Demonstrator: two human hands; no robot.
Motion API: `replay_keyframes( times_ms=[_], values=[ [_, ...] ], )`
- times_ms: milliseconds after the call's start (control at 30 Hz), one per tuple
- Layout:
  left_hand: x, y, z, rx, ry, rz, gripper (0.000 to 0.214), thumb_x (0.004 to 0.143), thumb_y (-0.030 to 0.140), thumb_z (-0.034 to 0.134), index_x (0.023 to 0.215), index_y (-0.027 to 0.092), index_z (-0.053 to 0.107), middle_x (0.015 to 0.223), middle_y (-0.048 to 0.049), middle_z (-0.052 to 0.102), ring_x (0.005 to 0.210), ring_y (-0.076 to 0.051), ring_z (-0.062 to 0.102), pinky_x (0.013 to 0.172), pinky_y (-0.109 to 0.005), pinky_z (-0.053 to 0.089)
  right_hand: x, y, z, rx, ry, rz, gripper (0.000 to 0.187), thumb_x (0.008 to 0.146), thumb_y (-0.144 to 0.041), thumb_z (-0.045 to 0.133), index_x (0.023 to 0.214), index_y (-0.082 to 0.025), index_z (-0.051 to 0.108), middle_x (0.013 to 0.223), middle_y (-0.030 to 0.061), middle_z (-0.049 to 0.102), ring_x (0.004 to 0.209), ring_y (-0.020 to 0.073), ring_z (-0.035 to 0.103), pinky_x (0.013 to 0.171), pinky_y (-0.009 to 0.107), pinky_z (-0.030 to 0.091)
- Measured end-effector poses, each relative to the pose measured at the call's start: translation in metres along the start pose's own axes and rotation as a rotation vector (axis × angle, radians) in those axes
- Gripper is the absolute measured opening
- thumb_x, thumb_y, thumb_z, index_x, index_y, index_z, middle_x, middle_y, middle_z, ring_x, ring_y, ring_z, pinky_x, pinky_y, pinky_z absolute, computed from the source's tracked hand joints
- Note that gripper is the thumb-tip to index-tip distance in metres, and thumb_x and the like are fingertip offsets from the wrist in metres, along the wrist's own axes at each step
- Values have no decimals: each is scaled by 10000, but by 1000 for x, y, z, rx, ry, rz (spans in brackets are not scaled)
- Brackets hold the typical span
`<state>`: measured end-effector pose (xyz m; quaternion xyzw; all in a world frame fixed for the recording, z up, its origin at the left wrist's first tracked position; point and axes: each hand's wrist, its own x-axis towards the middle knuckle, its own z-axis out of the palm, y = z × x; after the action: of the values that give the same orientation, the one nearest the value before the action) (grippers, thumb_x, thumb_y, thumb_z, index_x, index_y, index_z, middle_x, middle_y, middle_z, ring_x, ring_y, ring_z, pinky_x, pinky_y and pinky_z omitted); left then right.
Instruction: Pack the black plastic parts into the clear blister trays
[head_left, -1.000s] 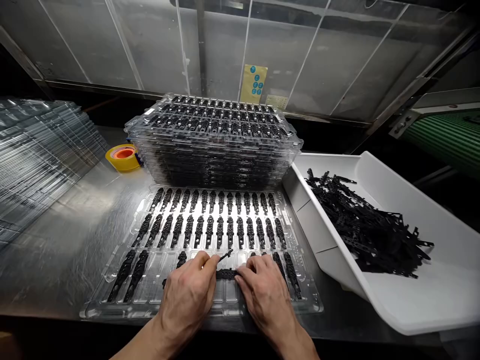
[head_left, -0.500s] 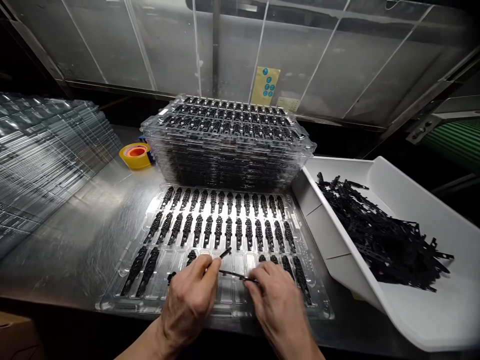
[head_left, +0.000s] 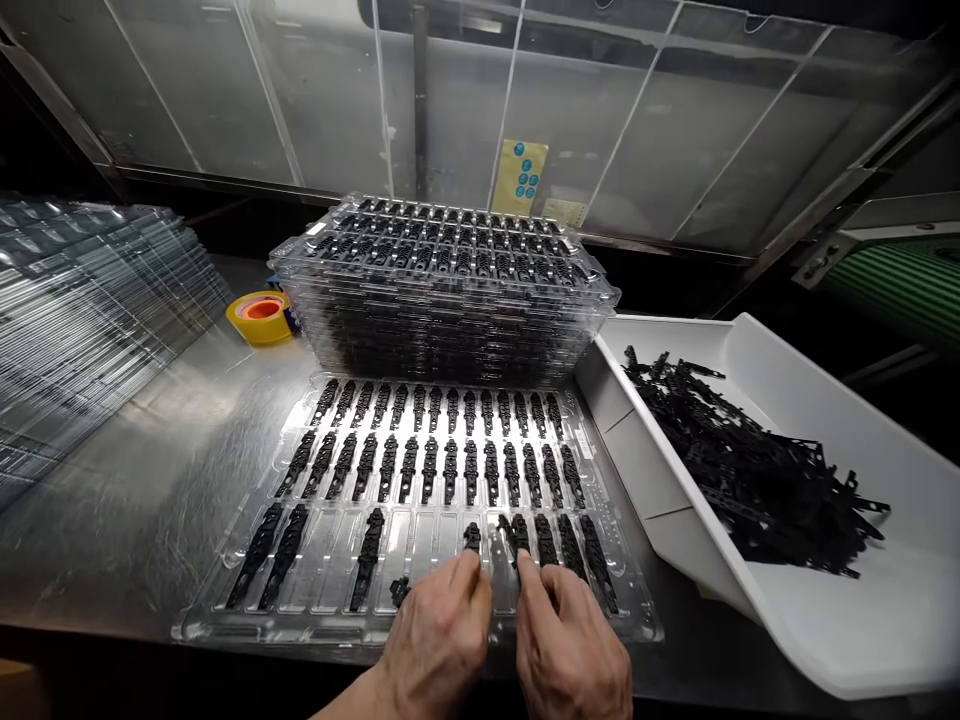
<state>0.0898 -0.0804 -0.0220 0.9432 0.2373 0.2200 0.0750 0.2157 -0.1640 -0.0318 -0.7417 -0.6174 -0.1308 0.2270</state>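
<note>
Two full rows of narrow black plastic parts (head_left: 388, 468) lie in the far and middle pockets of a clear moulded plastic tray (head_left: 337, 545) on a scratched metal bench (head_left: 150, 520), as the head view shows; the near row is only partly filled, with bare pockets between its pieces. The left hand (head_left: 442, 620) is nearly closed, its thumb and forefinger together around the lower end of a ribbed black part (head_left: 472, 537) at that row, and a dark stub (head_left: 400, 592) pokes out beside it, perhaps another piece kept in the palm. The right hand (head_left: 574, 640) is curled, its forefinger near the foot of a slanted black strip (head_left: 507, 528) close beside a seated black part (head_left: 520, 530); whether it pinches the strip or merely presses there, I cannot tell. Settling parts into the near row looks to be the step in hand. By my reading, the next move calls for lining the strip up with a pocket and pressing it flat without nudging its neighbour. A white plastic bin (head_left: 664, 485) to the right holds a loose black heap of parts (head_left: 742, 460).
</note>
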Motion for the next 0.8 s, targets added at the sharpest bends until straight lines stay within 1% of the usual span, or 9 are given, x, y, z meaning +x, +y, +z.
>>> replay_keyframes(
  times_ms=[100, 200, 367, 433, 533, 600, 667, 733, 800],
  values=[
    [2, -3, -4, -52, -147, -60, 87, 831, 120, 478, 815, 163, 551, 783, -72, 564, 639, -197, 562, 516, -295, 496, 0, 1, 3, 2, -31, -13, 295, 917, -130, 419, 1155, -177, 587, 799, 63, 577, 716, 182, 542, 646, 292, 401],
    [2, -11, -13, -136, -262, -136, 98, 841, 180, 480, 898, 186, 560, 852, -64, 577, 694, -198, 586, 581, -312, 523, 5, 3, 2, 41, -143, -92, 345, 849, -101, 436, 1163, -153, 567, 850, 83, 570, 741, 201, 537, 633, 299, 427],
    [7, -22, -21, -86, -328, -230, 220, 846, 119, 428, 1004, 204, 554, 903, -61, 583, 775, -208, 596, 623, -316, 525, 16, 9, -10, 233, -419, -159, 500, 703, -91, 493, 1196, -173, 515, 967, 83, 559, 829, 209, 532, 681, 300, 499],
    [11, -22, -20, -46, -376, -239, 198, 832, 131, 465, 986, 208, 563, 912, -62, 586, 799, -226, 597, 611, -322, 526, 20, 12, -14, 272, -455, -177, 503, 698, -122, 528, 1196, -196, 514, 1007, 78, 560, 858, 213, 527, 717, 314, 511],
    [16, -20, -19, -4, -413, -237, 174, 814, 128, 491, 944, 206, 577, 913, -63, 593, 807, -245, 596, 590, -334, 526, 26, 14, -14, 241, -460, -131, 378, 780, -135, 519, 1148, -220, 546, 978, 68, 561, 843, 213, 524, 697, 331, 505],
    [16, -19, -20, -26, -406, -242, 183, 809, 123, 496, 945, 200, 590, 902, -65, 597, 793, -245, 595, 584, -334, 522, 29, 12, -11, 195, -436, -62, 303, 823, -130, 499, 1102, -224, 572, 938, 65, 557, 825, 216, 523, 682, 347, 494],
    [15, -20, -24, -118, -346, -267, 212, 819, 124, 487, 977, 196, 608, 878, -66, 600, 771, -231, 589, 603, -335, 518, 31, 11, -9, 168, -405, -16, 282, 845, -136, 495, 1099, -222, 585, 910, 66, 554, 817, 223, 524, 688, 367, 486],
    [13, -24, -32, -325, -215, -332, 231, 856, 157, 469, 1027, 191, 619, 858, -64, 602, 757, -205, 580, 644, -328, 513, 32, 10, -10, 188, -365, -6, 287, 869, -151, 488, 1129, -217, 587, 896, 69, 560, 810, 225, 529, 693, 376, 483],
    [14, -28, -41, -640, -79, -471, 215, 894, 229, 476, 1041, 188, 628, 851, -57, 607, 745, -172, 570, 660, -293, 500, 30, 8, -14, 271, -299, -9, 297, 895, -177, 482, 1174, -206, 579, 893, 77, 576, 798, 219, 541, 686, 364, 484]
  ],
)
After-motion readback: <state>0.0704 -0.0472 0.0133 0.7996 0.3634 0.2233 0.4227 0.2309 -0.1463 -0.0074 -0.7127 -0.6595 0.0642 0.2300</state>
